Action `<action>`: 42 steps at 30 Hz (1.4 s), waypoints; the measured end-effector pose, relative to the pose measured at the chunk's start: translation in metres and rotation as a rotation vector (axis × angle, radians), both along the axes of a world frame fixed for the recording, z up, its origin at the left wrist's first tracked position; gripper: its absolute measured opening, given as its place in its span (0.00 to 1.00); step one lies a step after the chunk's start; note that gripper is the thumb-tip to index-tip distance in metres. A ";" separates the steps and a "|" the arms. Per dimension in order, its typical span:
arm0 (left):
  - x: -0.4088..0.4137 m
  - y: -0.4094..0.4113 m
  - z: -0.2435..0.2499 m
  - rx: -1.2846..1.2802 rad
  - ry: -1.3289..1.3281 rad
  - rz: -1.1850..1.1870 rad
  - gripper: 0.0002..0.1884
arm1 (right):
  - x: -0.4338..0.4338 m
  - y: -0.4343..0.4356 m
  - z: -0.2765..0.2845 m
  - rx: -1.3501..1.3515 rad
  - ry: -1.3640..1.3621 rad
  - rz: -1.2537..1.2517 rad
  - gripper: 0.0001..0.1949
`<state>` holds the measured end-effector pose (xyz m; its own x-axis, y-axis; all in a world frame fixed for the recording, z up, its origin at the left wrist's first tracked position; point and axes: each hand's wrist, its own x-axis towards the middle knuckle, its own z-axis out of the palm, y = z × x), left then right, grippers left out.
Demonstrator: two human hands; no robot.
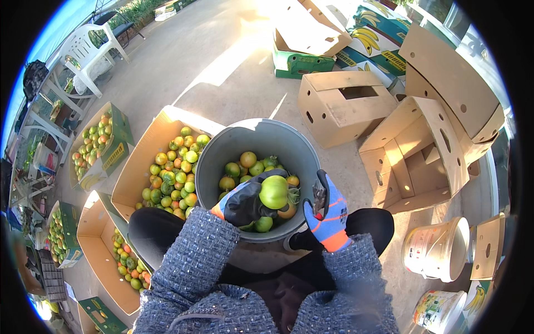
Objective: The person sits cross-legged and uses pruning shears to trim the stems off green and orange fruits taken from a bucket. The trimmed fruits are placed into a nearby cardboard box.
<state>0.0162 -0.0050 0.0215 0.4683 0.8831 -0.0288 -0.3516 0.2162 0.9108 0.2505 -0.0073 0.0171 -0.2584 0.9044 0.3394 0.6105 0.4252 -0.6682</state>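
My left hand [244, 202], in a blue and black work glove with orange trim, holds a large green tomato [273, 192] over a grey plastic bucket [258, 133]. The tomato's leafy stem end faces right. Inside the bucket lie several green and orange tomatoes [248, 159], partly covered by my left hand. Just beyond the bucket's right rim, my right hand [333, 217] wears a matching glove. Its fingers curl around a small dark hand tool [319, 196] with a red part, mostly hidden, so its exact kind is unclear. The bucket stands between my knees.
Touching the bucket's left side is a cardboard box [139, 167] of green and reddish tomatoes. Another tomato box [94, 240] sits nearer, with more beyond. Cardboard boxes [346, 104] pile up at right, above white plastic buckets [434, 250]. A white plastic chair [85, 48] stands far left.
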 end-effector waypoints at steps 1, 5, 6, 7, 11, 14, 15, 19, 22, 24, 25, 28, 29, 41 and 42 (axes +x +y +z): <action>0.001 -0.007 0.001 0.323 0.304 0.103 0.41 | -0.002 -0.005 0.011 0.035 -0.153 -0.017 0.36; 0.006 -0.032 0.000 -0.266 -0.610 0.001 0.46 | -0.021 -0.017 0.029 0.187 -0.321 0.031 0.37; 0.008 -0.037 0.001 -0.252 -0.407 0.128 0.43 | -0.022 -0.020 0.028 0.172 -0.355 0.027 0.37; 0.010 -0.038 -0.003 -0.260 -0.368 0.153 0.41 | -0.024 -0.022 0.030 0.176 -0.382 0.024 0.38; 0.005 -0.037 -0.047 -0.032 -0.426 0.284 0.34 | -0.028 -0.030 0.040 0.150 -0.499 0.041 0.40; 0.007 -0.034 -0.068 0.715 0.366 0.550 0.57 | -0.028 -0.035 0.036 0.155 -0.571 0.050 0.42; 0.009 -0.032 -0.061 0.696 0.388 0.565 0.54 | -0.029 -0.037 0.035 0.163 -0.589 0.049 0.43; 0.014 -0.032 -0.055 0.628 0.425 0.644 0.45 | -0.033 -0.037 0.033 0.082 -0.719 0.046 0.43; 0.014 -0.034 -0.052 0.520 0.427 0.610 0.45 | -0.036 -0.035 0.033 0.012 -0.764 0.041 0.44; 0.012 -0.035 -0.040 0.514 0.567 0.584 0.45 | -0.036 -0.034 0.028 0.025 -0.787 0.024 0.44; 0.012 -0.035 -0.045 0.532 0.557 0.594 0.45 | -0.037 -0.034 0.027 0.032 -0.798 0.015 0.44; 0.010 -0.034 -0.060 0.571 0.563 0.596 0.44 | -0.039 -0.032 0.028 0.052 -0.830 0.009 0.44; 0.009 -0.034 -0.061 0.574 0.593 0.582 0.43 | -0.038 -0.031 0.028 0.063 -0.850 0.011 0.44; 0.011 -0.038 -0.038 0.356 0.670 0.492 0.33 | -0.032 -0.014 0.015 0.118 -1.069 0.111 0.34; 0.012 -0.037 -0.038 0.311 0.645 0.483 0.34 | -0.032 -0.012 0.015 0.103 -1.064 0.126 0.34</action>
<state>0.0278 -0.0419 -0.0166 0.0149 0.9931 0.1162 0.2659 -0.1160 0.9570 0.2189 -0.0196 0.0318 -0.5553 0.8306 -0.0417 0.8051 0.5495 0.2232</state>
